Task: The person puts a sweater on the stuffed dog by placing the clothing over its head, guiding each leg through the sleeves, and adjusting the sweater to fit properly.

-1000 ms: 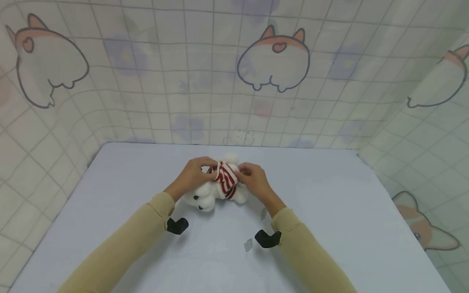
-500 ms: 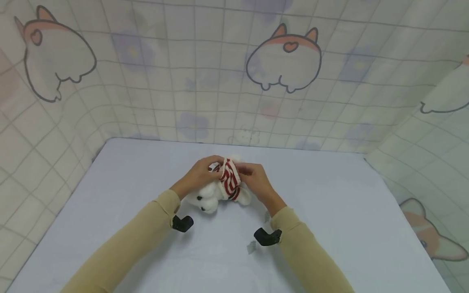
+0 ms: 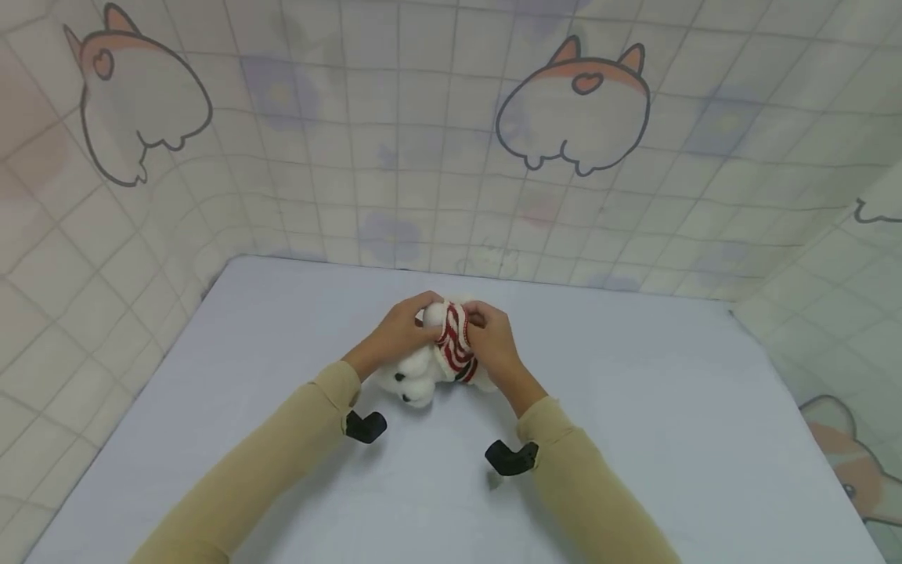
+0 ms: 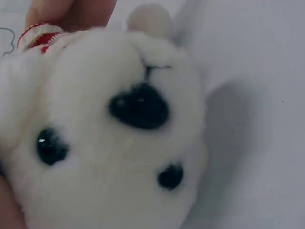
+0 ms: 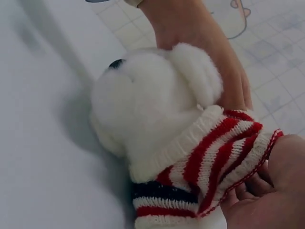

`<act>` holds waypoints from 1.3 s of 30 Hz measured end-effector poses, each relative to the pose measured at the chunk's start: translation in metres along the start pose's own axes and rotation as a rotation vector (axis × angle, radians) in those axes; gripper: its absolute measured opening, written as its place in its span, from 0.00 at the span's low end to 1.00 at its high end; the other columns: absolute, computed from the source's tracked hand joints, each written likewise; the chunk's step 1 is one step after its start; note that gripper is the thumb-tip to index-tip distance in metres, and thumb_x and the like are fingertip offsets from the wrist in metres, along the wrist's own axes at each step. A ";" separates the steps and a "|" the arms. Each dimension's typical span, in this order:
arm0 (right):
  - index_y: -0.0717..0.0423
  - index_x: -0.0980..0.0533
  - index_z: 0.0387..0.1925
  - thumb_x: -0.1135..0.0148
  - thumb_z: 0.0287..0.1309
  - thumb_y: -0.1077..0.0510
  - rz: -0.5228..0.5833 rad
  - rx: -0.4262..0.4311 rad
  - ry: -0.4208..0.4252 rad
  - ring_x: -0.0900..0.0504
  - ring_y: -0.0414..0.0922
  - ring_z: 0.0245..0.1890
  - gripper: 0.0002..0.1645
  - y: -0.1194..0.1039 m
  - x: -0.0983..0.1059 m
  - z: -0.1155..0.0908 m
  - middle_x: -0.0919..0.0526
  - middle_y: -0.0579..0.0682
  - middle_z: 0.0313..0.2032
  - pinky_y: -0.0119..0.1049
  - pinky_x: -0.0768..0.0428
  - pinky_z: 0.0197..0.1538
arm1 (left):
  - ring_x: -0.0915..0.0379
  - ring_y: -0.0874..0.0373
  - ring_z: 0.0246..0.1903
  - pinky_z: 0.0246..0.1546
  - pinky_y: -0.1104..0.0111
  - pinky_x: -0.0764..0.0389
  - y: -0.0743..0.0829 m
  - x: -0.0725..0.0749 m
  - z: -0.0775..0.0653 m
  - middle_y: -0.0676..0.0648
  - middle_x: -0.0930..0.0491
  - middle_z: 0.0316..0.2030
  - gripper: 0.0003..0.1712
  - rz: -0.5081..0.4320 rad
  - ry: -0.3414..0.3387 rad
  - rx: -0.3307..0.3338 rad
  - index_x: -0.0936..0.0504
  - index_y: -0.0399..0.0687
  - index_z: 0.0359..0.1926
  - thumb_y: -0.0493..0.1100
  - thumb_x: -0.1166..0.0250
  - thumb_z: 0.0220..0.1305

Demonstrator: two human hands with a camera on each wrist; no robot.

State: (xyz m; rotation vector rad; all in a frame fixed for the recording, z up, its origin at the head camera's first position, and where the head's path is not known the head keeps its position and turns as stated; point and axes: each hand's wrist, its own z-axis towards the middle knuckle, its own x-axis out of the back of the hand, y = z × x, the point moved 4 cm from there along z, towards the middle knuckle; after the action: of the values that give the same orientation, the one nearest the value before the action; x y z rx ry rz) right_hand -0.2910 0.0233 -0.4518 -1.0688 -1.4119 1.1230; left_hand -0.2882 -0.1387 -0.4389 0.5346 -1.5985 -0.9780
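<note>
A white plush dog (image 3: 414, 384) in a red-and-white striped knitted sweater (image 3: 455, 333) lies on its side, head to the left. My left hand (image 3: 403, 333) holds it behind the head, thumb and fingers around a round white part, likely a paw (image 3: 434, 315), beside the sweater. With my right hand (image 3: 496, 341) I pinch the sweater's lower edge, fingertips tucked under the knit in the right wrist view. Its face (image 4: 138, 106), with dark eyes and nose, fills the left wrist view. A dark blue band (image 5: 164, 192) crosses the sweater. My hands hide the far side of the plush.
A pale table (image 3: 599, 439) lies beneath, with a small grey patch (image 3: 495, 479) near the right wrist. Black wrist mounts (image 3: 366, 427) stick out below both cuffs. Tile-patterned cloth walls (image 3: 437, 157) with cartoon dogs close off the back and sides.
The head view has swung a little left. The sweater has shifted in my hands, and a white round part now shows between my left thumb and fingers.
</note>
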 end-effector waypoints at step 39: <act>0.56 0.22 0.47 0.35 0.60 0.56 -0.396 0.325 0.002 0.19 0.47 0.44 0.14 -0.016 0.026 -0.022 0.17 0.53 0.45 0.33 0.20 0.41 | 0.21 0.52 0.46 0.46 0.64 0.17 0.023 0.011 0.000 0.44 0.18 0.47 0.03 0.098 -0.080 -0.303 0.14 0.43 0.34 0.35 0.34 0.60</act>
State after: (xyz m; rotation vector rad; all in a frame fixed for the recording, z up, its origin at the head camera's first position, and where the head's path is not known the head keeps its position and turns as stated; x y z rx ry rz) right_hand -0.2728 0.0478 -0.4305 -0.5312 -1.3102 1.0122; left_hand -0.2871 -0.1345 -0.4143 0.2091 -1.4958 -1.1532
